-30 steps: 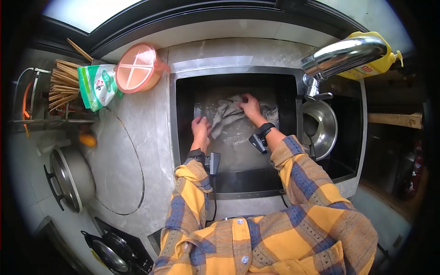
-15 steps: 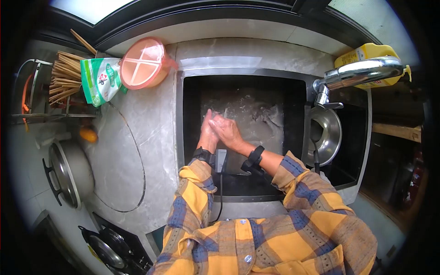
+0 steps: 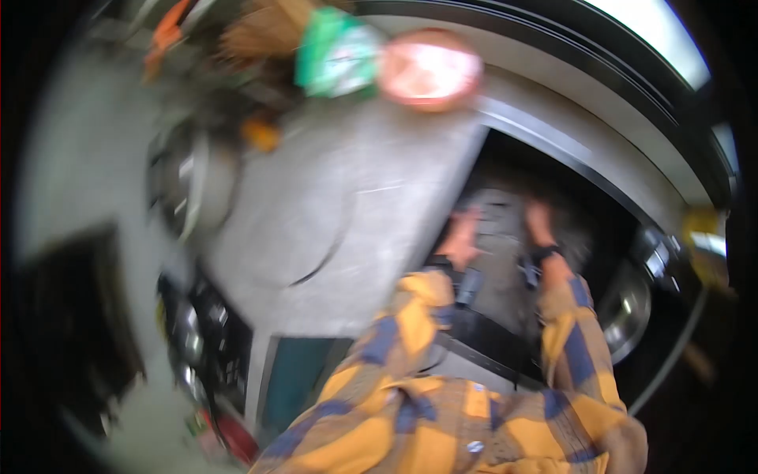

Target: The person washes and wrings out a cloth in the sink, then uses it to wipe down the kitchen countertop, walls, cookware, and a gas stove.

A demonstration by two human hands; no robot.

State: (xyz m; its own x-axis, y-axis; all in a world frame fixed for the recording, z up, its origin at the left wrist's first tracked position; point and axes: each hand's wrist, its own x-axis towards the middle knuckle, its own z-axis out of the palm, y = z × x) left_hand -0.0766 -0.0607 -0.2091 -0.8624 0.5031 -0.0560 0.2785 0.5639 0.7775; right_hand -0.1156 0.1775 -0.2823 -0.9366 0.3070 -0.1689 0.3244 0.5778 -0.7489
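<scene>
The whole view is smeared by motion. My left hand (image 3: 462, 237) is over the left side of a black sink (image 3: 505, 158), and my right hand (image 3: 539, 223) is further right over the same basin. A gap separates the two hands. Blur hides the fingers, so I cannot tell whether they are spread or closed, or whether anything is in them. Murky grey water (image 3: 499, 296) shows between and below the hands. Dark bands circle both wrists, below rolled plaid sleeves (image 3: 422, 304).
Left of the sink runs a grey counter (image 3: 316, 182) with a pink-lidded container (image 3: 430, 69), a green-and-white bag (image 3: 339, 59), chopsticks (image 3: 264, 31) and a lidded pot (image 3: 209, 178). Right of the basin are a metal bowl (image 3: 629, 320), a faucet (image 3: 655, 253) and a yellow bottle (image 3: 705, 245).
My hands were clasped together over the sink and are now apart, the right one moved rightward. The camera has turned left, so the counter fills more of the view.
</scene>
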